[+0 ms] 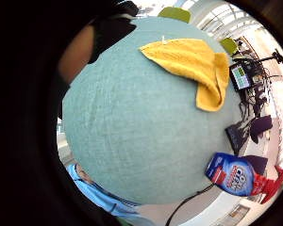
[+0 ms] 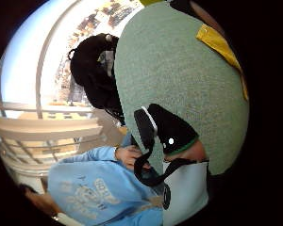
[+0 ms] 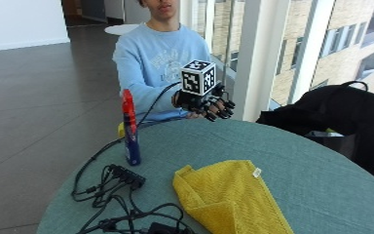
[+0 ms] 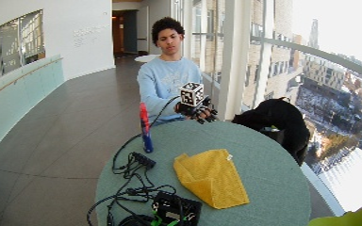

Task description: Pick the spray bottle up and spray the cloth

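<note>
Step in hand is the reach: the bottle (image 3: 130, 131), a slim blue plastic body with a red spray head, stands upright and untouched near the desk (image 3: 316, 165) edge. Well apart from it, the right hand (image 3: 208, 105) hovers above the desk, fingers loosely curled, holding nothing. Next, the hands must close round the bottle and aim its nozzle at the cloth (image 3: 229, 197), a soft yellow terry square lying rumpled on the felt-like green top.

Both outside views look across the round worktop (image 3: 316, 165) toward the seated person, the wide one from farther back and higher. Both palm views look down from above the worktop's far edge; all four share the yellow cloth (image 3: 229, 197).
</note>
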A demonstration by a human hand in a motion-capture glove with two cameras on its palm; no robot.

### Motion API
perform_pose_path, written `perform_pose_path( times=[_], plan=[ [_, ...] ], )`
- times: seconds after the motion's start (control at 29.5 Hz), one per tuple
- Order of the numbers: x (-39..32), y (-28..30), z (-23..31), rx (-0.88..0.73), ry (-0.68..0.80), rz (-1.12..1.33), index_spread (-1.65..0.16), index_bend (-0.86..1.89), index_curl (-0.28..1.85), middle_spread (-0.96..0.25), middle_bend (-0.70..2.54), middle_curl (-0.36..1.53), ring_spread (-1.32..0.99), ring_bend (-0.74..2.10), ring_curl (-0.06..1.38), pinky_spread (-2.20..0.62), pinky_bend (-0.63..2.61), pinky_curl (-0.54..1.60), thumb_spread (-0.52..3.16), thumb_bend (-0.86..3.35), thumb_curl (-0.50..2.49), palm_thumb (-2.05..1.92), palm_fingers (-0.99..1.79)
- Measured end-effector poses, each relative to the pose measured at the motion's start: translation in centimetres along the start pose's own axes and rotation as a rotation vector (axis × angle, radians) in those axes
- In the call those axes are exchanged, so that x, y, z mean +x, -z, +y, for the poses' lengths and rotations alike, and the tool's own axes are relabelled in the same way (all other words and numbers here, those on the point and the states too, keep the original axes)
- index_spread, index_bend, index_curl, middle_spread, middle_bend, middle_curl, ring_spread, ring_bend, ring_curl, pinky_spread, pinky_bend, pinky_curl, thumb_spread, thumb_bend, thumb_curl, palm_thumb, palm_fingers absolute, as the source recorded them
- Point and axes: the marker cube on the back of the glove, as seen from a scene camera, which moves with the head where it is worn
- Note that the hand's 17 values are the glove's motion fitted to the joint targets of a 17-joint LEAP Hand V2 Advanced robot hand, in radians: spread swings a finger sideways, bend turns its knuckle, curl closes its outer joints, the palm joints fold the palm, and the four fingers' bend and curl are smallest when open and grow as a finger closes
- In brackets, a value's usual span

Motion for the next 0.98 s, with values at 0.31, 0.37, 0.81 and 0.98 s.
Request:
perform_pose_path(
  times=[0.31, 0.37, 0.81, 0.98],
  plan=[
    [0.3, 0.9, 3.0, 0.047, -0.003, 0.010, -0.44, 0.18, 0.28, -0.05, 0.25, 0.31, 0.04, 0.18, 0.19, 0.24, 0.27, 0.29, 1.13, 0.06, 0.24, 0.54, 0.34],
    [0.6, 1.0, 4.1, 0.061, -0.008, 0.027, -0.44, 0.18, 0.29, -0.05, 0.26, 0.32, 0.04, 0.18, 0.19, 0.24, 0.26, 0.29, 1.14, 0.06, 0.25, 0.58, 0.36],
    [3.7, 0.9, 13.3, 0.098, -0.085, 0.073, -0.42, 0.18, 0.32, -0.06, 0.24, 0.34, 0.03, 0.19, 0.22, 0.23, 0.21, 0.30, 1.15, 0.03, 0.31, 0.65, 0.45],
    [5.0, 0.8, 17.1, 0.145, -0.124, 0.067, -0.42, 0.18, 0.32, -0.06, 0.24, 0.34, 0.03, 0.18, 0.22, 0.23, 0.19, 0.30, 1.16, 0.00, 0.32, 0.65, 0.46]
  ],
)
